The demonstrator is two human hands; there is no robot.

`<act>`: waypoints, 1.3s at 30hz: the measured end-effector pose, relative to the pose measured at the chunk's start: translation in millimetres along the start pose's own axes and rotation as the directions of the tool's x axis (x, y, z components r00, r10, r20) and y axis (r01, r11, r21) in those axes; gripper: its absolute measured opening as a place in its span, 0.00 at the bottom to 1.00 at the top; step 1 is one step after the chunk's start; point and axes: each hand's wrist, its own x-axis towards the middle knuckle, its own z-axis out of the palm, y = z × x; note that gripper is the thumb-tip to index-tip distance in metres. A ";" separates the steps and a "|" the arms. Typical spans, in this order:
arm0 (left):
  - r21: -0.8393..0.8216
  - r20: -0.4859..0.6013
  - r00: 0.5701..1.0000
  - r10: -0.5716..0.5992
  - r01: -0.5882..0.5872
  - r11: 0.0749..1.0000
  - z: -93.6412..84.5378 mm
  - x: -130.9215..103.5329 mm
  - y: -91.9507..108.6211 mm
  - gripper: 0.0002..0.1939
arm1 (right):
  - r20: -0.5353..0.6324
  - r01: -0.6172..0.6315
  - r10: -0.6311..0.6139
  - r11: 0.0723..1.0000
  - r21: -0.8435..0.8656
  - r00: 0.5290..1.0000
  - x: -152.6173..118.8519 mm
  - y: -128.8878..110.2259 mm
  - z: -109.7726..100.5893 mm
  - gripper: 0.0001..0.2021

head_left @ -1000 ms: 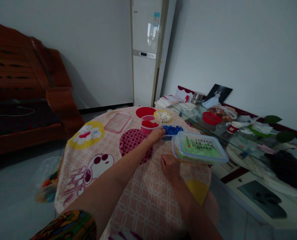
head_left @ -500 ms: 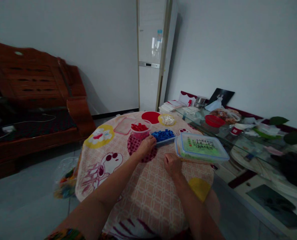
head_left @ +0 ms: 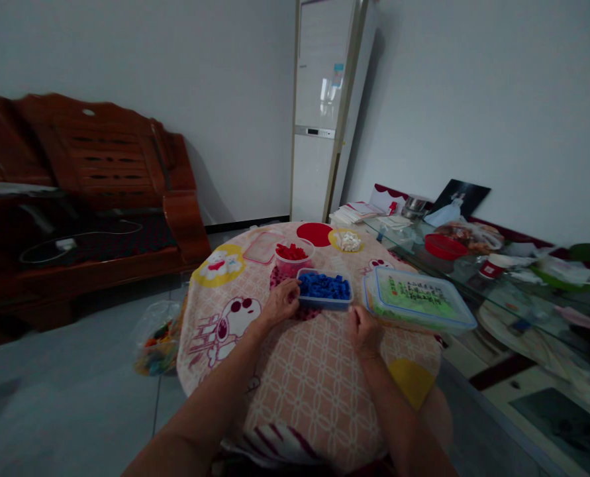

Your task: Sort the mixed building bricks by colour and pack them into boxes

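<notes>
A clear tray of blue pieces (head_left: 324,287) stands on the cloth-covered round table (head_left: 299,377). My left hand (head_left: 281,301) is closed at the tray's left edge, its fingertips against the rim. My right hand (head_left: 364,329) is closed near the tray's front right corner; what it holds, if anything, is too small to make out. Behind the tray sits a round tub of red pieces (head_left: 293,253). White pieces (head_left: 349,241) lie in a heap at the back. The lidded box with green contents (head_left: 418,298) is to the right of my right hand.
A flat clear lid (head_left: 265,247) lies left of the red tub. On the right, a glass-topped cabinet (head_left: 404,238) holds a red bowl (head_left: 445,246) and a paper cup (head_left: 493,267). A plastic bag (head_left: 159,344) is on the floor at left, before a wooden bench (head_left: 110,159).
The view has turned slightly left. The blue tray now sits straighter and nearer to me, with my left hand at its left edge and my right hand near its front right corner.
</notes>
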 end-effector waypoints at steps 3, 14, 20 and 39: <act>-0.022 0.006 0.999 -0.035 0.035 0.999 -8.7 -7.3 0.4 0.05 | -0.030 -0.029 0.026 0.996 -0.083 0.999 0.2 -1.1 -1.8 0.23; -0.214 -0.049 0.988 -0.149 0.136 0.967 -35.4 -36.9 5.3 0.13 | -0.010 -0.062 0.062 0.998 0.019 0.998 -1.1 1.7 -5.7 0.26; -0.152 -0.429 0.744 -0.513 0.500 0.852 -44.0 35.2 -47.4 0.19 | -0.049 -0.025 0.027 0.999 0.041 0.998 1.4 1.1 -5.2 0.26; 0.134 -0.371 0.823 -0.431 0.506 0.852 -0.2 92.7 -96.2 0.26 | 0.058 -0.062 0.057 0.993 0.100 0.997 0.8 0.6 -8.9 0.23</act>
